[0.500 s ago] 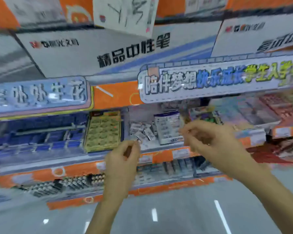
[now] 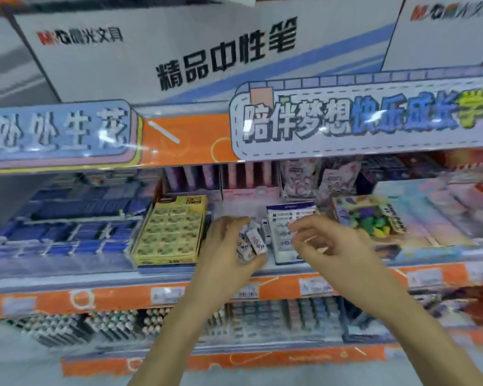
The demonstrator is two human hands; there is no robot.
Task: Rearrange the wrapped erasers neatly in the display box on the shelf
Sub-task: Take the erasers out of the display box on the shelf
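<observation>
Several small white wrapped erasers lie loose in a pale display box on the middle shelf. My left hand is curled around a bunch of these erasers at the box's front. To their right stands a white and blue eraser box, tilted back. My right hand hovers in front of that box, fingers bent and apart, holding nothing that I can see. The picture is blurred.
A yellow box of erasers sits just left of my left hand. Blue packs fill the shelf's left part, colourful packs the right. An orange shelf edge with price tags runs below; pencils lie on the lower shelf.
The view has closed in on the shelf. My left hand has reached into the display box and closed around several erasers. My right hand has come nearer the white and blue box.
</observation>
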